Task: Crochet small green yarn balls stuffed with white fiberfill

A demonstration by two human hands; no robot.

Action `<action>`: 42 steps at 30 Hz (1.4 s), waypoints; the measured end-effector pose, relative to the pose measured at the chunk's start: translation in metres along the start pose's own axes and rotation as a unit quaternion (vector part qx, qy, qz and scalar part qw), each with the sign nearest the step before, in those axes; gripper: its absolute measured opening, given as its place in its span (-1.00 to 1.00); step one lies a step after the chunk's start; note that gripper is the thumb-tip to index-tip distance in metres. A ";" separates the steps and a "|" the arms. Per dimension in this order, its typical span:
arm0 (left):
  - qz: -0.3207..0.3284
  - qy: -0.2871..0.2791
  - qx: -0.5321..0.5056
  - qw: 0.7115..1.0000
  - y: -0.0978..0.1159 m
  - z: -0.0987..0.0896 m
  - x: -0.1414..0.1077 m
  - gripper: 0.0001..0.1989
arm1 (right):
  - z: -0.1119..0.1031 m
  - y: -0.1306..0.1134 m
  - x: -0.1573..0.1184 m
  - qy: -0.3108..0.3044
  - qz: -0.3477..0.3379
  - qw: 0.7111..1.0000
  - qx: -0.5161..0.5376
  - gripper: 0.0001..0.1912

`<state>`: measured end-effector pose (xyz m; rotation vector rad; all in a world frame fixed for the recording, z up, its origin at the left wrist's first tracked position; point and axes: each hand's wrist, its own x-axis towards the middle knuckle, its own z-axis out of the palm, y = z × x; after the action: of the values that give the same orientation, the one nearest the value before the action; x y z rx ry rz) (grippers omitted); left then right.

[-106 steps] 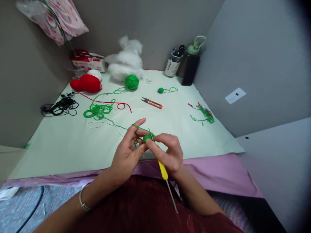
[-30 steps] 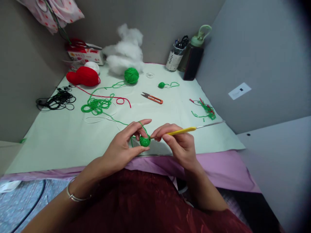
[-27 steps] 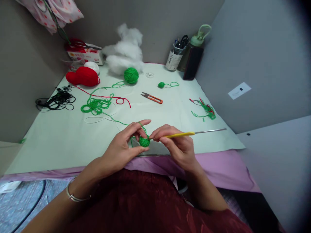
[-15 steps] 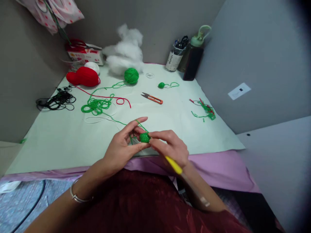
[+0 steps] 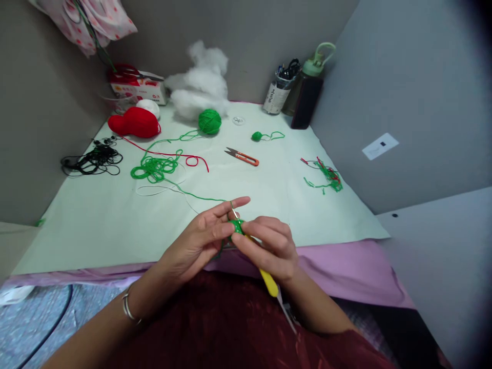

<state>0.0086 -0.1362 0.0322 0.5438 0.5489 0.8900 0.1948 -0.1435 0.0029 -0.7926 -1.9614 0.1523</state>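
Between my hands is a small green crochet piece (image 5: 237, 225), partly hidden by fingertips. My left hand (image 5: 203, 236) pinches it between thumb and fingers, with the index finger stretched out and green yarn (image 5: 203, 198) running over it. My right hand (image 5: 269, 248) is closed round a crochet hook (image 5: 268, 283) with a yellow handle; its metal tip shows just above the piece, by the left index finger. The yarn leads back to a loose green tangle (image 5: 156, 168) and a green ball (image 5: 209, 122).
Orange thread snips (image 5: 242, 157) lie mid-table. Behind are white stuffing (image 5: 202, 79), red yarn (image 5: 134, 122), a pen cup (image 5: 275, 95), a phone (image 5: 307, 102) and a bottle (image 5: 313, 65). Black cord (image 5: 94, 158) lies left, yarn scraps (image 5: 328, 177) right, a small green piece (image 5: 257, 136) further back.
The hook has swung from trailing behind my right hand to reaching the crochet piece with its tip. My left thumb now lies over the piece, and both hands have shifted slightly right.
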 end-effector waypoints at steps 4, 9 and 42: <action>0.002 0.012 0.022 1.000 0.001 -0.004 0.002 -0.36 | 0.006 -0.001 0.014 0.089 -0.017 0.988 0.127 -0.60; 0.023 0.021 0.067 0.997 0.007 -0.008 0.004 -0.36 | 0.004 -0.002 0.018 0.076 0.097 0.958 0.257 -0.73; 0.014 0.020 0.058 0.998 0.001 -0.009 -0.003 -0.48 | 0.013 -0.004 0.015 0.088 0.129 0.962 0.225 -0.73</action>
<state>0.0008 -0.1361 0.0266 0.6409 0.6325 0.9002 0.1780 -0.1353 0.0091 -0.7233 -1.5649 0.6383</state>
